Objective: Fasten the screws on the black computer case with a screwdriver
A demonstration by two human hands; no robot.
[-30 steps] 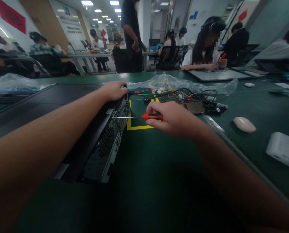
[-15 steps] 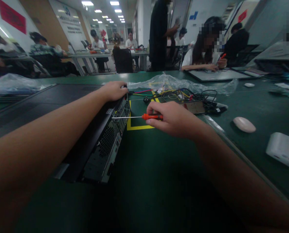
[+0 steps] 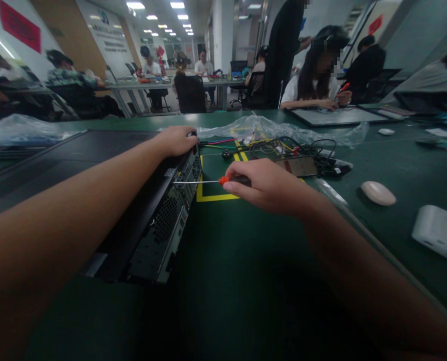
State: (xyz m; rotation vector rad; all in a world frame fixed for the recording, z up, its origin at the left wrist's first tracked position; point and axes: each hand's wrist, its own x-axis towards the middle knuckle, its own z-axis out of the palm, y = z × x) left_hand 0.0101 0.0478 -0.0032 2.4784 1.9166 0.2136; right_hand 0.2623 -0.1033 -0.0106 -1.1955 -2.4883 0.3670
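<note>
A black computer case [image 3: 128, 220] lies flat on the table, its metal back panel turned to the right. My left hand [image 3: 176, 141] is closed over the far corner of the case, pressing on its top edge; some fingertips are hidden. Level in my right hand [image 3: 259, 185] is a screwdriver [image 3: 223, 180] with an orange and black handle, gripped between thumb and fingers. Its long thin shaft points left, and the tip meets the upper edge of the back panel. Whether a screw sits under the tip is too small to tell.
Tangled cables [image 3: 279, 145] and a metal box [image 3: 300, 166] lie beyond my right hand, near clear plastic wrap [image 3: 253, 123]. To the right are a pale mouse [image 3: 377, 193] and a white box-shaped device [image 3: 439, 231]. A co-worker [image 3: 317, 75] sits across the table.
The screwdriver handle has turned in my right hand, showing more black and less orange. Its tip stays at the same spot. In the background, a standing person has moved right.
</note>
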